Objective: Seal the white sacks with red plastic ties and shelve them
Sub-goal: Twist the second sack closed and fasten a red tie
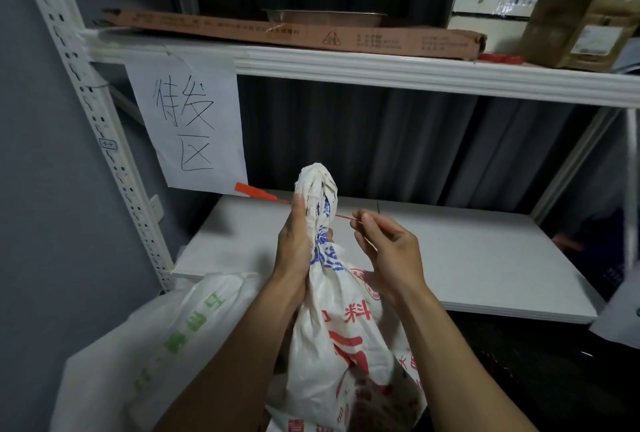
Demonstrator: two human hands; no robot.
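Left hand (294,241) grips white sack (322,210) neck; right hand (384,241) apparently pinches red tie (252,192).

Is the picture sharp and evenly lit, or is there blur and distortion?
Head view: dim, uneven light; the upper shelf bows from wide-angle distortion; the red tie and right hand are slightly blurred; the sack neck reads clearly.
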